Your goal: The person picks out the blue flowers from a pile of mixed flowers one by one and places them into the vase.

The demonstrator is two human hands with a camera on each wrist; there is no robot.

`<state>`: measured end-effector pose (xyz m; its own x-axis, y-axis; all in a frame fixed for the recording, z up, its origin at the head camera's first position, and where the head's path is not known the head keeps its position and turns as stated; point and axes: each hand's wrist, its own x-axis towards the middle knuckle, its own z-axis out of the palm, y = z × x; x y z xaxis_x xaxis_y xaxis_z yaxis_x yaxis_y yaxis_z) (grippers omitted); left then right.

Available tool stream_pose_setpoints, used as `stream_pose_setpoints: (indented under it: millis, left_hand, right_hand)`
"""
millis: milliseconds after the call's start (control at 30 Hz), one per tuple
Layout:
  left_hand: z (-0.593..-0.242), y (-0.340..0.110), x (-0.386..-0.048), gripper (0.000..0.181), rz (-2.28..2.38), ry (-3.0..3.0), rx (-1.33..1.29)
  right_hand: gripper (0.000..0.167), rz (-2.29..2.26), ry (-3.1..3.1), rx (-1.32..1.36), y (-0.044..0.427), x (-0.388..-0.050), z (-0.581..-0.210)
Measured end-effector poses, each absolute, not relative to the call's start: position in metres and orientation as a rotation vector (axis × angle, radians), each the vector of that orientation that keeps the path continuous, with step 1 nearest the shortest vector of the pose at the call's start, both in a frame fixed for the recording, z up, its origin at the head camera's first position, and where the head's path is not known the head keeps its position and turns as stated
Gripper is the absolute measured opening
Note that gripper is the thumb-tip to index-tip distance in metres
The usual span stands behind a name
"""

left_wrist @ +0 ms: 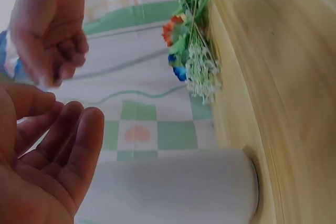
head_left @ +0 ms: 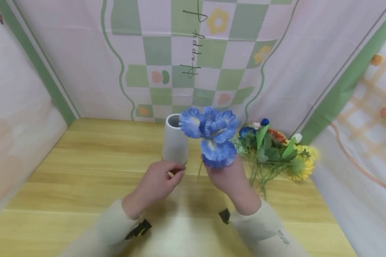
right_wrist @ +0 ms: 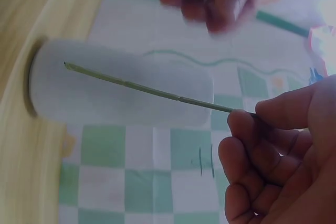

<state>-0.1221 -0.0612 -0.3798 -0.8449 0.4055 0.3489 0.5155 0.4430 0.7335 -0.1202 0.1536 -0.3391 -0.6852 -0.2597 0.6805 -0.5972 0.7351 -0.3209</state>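
My right hand (head_left: 229, 182) holds a blue iris (head_left: 219, 151), its petals above the fist. In the right wrist view, thumb and forefinger pinch its thin green stem (right_wrist: 152, 91), whose bare lower end passes in front of the vase (right_wrist: 89, 85). The white vase (head_left: 175, 144) stands upright behind the hands, its round mouth facing up, and no flower shows in it. My left hand (head_left: 157, 182) hovers in front of the vase's base. Its fingers (left_wrist: 86, 145) are loosely bent and hold nothing in the left wrist view.
On the right of the wooden table (head_left: 83, 160) lies a pile of flowers: yellow blooms (head_left: 303, 166), a red-orange flower (head_left: 276, 136), blue heads, green leaves and small whitish sprigs (left_wrist: 201, 69). Printed cloth (head_left: 83, 53) hangs along the back and both sides.
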Motion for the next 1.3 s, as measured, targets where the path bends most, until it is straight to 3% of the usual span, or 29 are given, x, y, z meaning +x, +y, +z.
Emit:
stream_pose_setpoints:
  millis: [267,633,833,1000,1300]
  left_hand:
    - [-0.380,-0.048,-0.127,0.016,-1.406,-2.478,-0.784]
    - [-0.379,-0.048,-0.126,0.004,-1.439,-2.479,-0.763]
    - [-0.379,-0.048,-0.125,0.007,-1.478,-2.468,-0.757]
    - [-0.378,-0.052,-0.126,0.009,-1.516,-2.427,-0.810]
    - [-0.368,-0.063,-0.133,0.009,-1.593,-2.388,-0.810]
  right_hand:
    - [0.014,0.547,-2.503,0.639,0.133,-0.114,-0.336]
    - [0.012,0.853,-2.486,0.608,0.120,-0.111,-0.336]
    - [0.013,0.839,-2.390,0.718,0.122,-0.113,-0.340]
    - [0.005,0.818,-2.492,0.692,0.129,-0.106,-0.341]
    - [0.020,0.715,-2.790,0.475,0.154,-0.102,-0.351]
